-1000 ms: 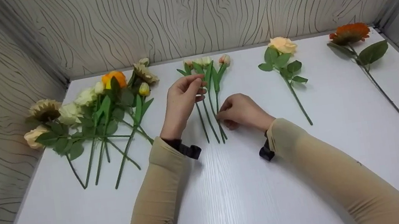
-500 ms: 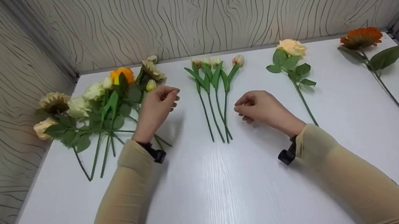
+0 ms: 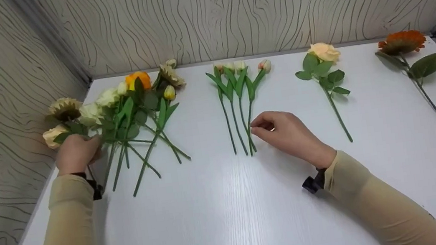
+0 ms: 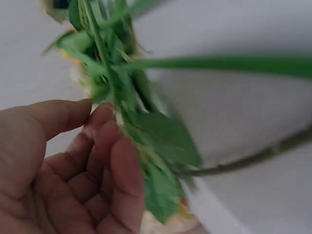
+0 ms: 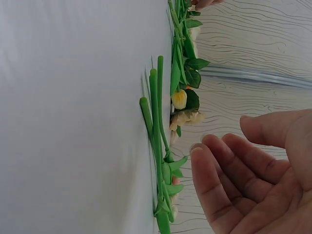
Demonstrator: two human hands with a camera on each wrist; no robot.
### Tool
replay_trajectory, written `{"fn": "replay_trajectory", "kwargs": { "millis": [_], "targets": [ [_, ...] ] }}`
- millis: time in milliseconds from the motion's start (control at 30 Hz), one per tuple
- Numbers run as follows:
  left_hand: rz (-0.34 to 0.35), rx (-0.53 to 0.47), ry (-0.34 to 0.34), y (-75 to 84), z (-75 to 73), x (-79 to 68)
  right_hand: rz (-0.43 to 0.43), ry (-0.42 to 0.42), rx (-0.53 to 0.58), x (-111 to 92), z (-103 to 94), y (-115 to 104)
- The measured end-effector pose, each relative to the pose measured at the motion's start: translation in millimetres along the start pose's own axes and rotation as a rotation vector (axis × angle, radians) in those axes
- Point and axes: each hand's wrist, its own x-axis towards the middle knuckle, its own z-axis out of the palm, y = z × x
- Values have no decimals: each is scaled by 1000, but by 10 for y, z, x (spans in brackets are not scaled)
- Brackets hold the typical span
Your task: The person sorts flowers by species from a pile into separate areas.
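At the left heap of artificial flowers, my left hand reaches in below a peach rose and covers part of its stem. Blurred leaves and a green stem fill the left wrist view, with thumb and fingertips right at the stem and the fingers loosely bent. My right hand hovers beside the lower stems of several pale tulips laid side by side in the middle. Its thumb and fingers stand apart with nothing between them in the right wrist view, where the tulip stems lie beyond.
The heap also holds an orange flower, white roses, a brown-cream sunflower and a yellow tulip, stems crossing. A peach rose stem and an orange-red flower lie at right. A patterned wall stands behind.
My left hand has moved from the tulips leftward to the heap of flowers. The right hand has drawn off the tulip stems, then come back a little toward them.
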Motion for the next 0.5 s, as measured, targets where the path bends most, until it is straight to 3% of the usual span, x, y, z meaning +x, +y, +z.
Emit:
{"fn": "replay_trajectory", "kwargs": {
  "millis": [233, 500],
  "targets": [
    [-218, -383, -112, -162, 5, 143, -38, -14, -18, -20, 65, -6],
    [-486, -826, -221, -176, 16, 205, -22, -5, -28, -14, 66, 29]
  ]
}}
